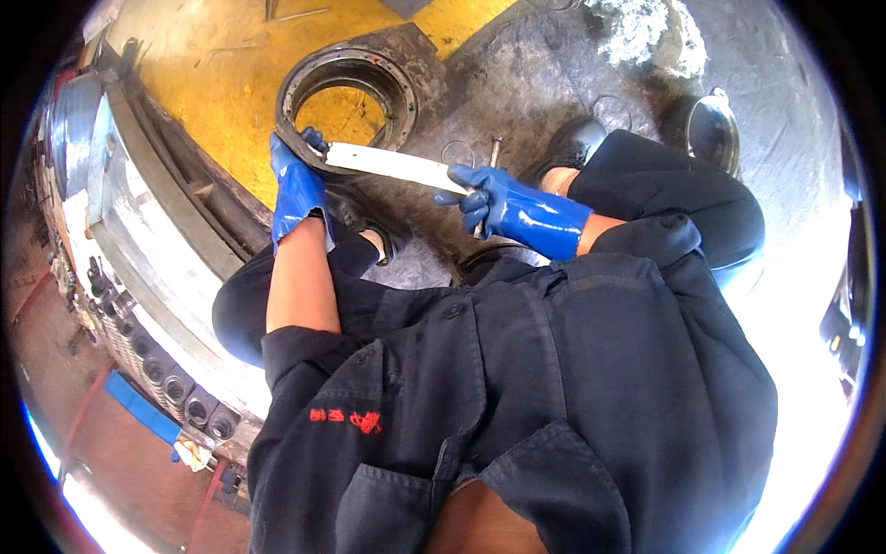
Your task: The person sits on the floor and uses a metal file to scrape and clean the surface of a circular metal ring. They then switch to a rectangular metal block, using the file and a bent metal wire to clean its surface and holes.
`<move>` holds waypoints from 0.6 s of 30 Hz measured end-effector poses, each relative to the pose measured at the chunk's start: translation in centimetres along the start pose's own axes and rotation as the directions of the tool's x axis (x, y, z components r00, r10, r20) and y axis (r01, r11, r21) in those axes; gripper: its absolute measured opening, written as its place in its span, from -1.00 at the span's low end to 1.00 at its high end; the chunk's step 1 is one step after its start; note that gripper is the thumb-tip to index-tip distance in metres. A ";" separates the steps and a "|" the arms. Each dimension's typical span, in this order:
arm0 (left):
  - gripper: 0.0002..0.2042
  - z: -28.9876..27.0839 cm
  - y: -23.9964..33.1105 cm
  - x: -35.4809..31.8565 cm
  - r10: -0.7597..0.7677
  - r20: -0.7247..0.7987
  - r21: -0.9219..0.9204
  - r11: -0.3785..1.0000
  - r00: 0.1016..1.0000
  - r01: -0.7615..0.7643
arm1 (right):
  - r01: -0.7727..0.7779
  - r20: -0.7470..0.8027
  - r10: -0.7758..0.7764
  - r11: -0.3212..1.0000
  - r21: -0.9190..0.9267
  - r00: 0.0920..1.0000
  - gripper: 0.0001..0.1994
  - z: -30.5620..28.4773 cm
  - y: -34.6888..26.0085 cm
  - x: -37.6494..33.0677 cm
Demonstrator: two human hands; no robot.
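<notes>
Left hand [297,185]: grip closed on white strip [392,166], 9 o'clock end.
Right hand [489,201]: grip closed on strip, 3 o'clock end.
Metal ring [305,88]: floor, 12 o'clock of strip.

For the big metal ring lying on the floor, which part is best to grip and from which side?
Probably the near rim of the metal ring, reached from the person's side. It lies flat with an open centre, so fingers could hook over the edge. The left hand is already beside that rim; both gloved hands hold the pale flat strip.
</notes>
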State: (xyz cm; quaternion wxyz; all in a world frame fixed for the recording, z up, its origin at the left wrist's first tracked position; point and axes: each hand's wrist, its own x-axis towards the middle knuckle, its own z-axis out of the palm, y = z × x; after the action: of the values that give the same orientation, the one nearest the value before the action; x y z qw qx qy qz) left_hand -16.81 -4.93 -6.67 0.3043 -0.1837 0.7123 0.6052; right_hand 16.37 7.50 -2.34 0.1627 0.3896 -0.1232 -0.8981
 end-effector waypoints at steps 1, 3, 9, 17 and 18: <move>-0.39 -0.3 0.0 0.4 0.014 -0.006 -0.017 1.000 1.000 -0.014 | 0.000 0.037 0.001 1.000 -0.031 0.999 -0.62 -0.1 0.3 0.1; -0.37 -0.1 -0.1 0.6 0.031 -0.009 -0.048 0.998 0.999 -0.032 | 0.036 0.027 -0.035 0.999 -0.028 0.999 -0.57 0.1 0.3 0.6; -0.40 -0.1 0.5 0.0 -0.005 0.042 -0.030 1.000 0.999 0.006 | -0.054 0.207 0.028 0.991 0.120 0.978 -0.55 2.9 -1.0 2.8; -0.34 -0.8 0.6 0.0 0.029 0.057 0.016 0.999 0.998 -0.030 | 0.015 0.164 -0.030 0.995 0.095 0.986 -0.59 4.8 -0.5 1.8; -0.34 0.4 0.3 -0.5 -0.040 0.020 0.030 0.999 0.999 0.040 | 0.054 0.185 -0.075 0.992 0.114 0.980 -0.58 5.6 -1.3 1.4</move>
State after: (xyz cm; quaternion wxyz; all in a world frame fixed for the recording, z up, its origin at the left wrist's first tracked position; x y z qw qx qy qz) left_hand -16.57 -4.57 -6.14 0.3263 -0.1871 0.7142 0.5902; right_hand 11.10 8.66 0.01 0.0997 0.3147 -0.1738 -0.9278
